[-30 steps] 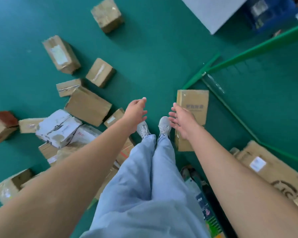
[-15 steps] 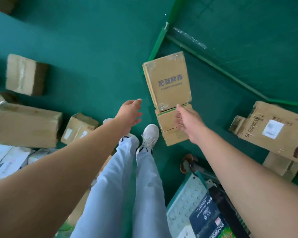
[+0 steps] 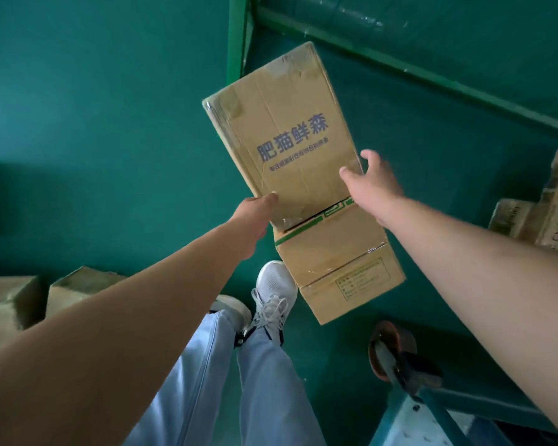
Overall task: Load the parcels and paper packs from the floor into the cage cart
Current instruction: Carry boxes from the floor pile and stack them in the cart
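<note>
A tall cardboard box (image 3: pixel 290 146) with blue printed characters stands on the green floor just ahead of my white shoes (image 3: pixel 276 294). My left hand (image 3: pixel 255 209) grips its near left edge, thumb on the top face and fingers hidden down the side. At the box's right edge is my right hand (image 3: pixel 369 180), thumb on the top face and fingers spread apart. A green metal cage frame (image 3: pixel 236 37) rises right behind the box.
Brown parcels (image 3: pixel 78 284) lie at the left by my leg. More printed cartons (image 3: pixel 548 217) sit at the right edge. A caster wheel (image 3: pixel 388 349) and a pale cart deck (image 3: pixel 406 423) are at the bottom right, close to my right foot.
I have stepped up and leaned over the printed box, which now looks much larger. Both hands moved forward from mid-air onto its two sides.
</note>
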{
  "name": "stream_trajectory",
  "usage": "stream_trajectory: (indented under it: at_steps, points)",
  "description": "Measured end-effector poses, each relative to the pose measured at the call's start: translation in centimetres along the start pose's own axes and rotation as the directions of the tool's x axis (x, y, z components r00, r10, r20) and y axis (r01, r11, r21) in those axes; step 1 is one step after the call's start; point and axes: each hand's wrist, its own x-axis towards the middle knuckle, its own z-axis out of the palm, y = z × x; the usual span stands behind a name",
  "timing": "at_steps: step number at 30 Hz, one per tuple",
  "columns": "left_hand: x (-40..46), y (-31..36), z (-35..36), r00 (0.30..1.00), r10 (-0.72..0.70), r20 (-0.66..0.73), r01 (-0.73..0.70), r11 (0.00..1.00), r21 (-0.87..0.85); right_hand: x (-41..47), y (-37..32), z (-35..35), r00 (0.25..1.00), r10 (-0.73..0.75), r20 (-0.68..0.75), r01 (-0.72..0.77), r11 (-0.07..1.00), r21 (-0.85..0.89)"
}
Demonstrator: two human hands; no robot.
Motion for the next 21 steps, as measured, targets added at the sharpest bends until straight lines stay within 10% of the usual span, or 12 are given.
stream_trajectory:
  at_steps: [10, 21]
  points:
    - [2.4, -1.3, -0.9, 0.999, 0.019, -0.050, -0.021, 0.998, -0.053, 1.5, -0.2, 1.9, 0.992, 0.103, 0.068, -0.114, 0.978, 0.174]
    - [-17.9, 4.9, -12.0, 0.961, 0.218, -0.168, -0.241, 0.962, -0.127, -13.8, -11.0, -4.8, 0.993, -0.052, 0.104, -0.008, 0.860, 0.510]
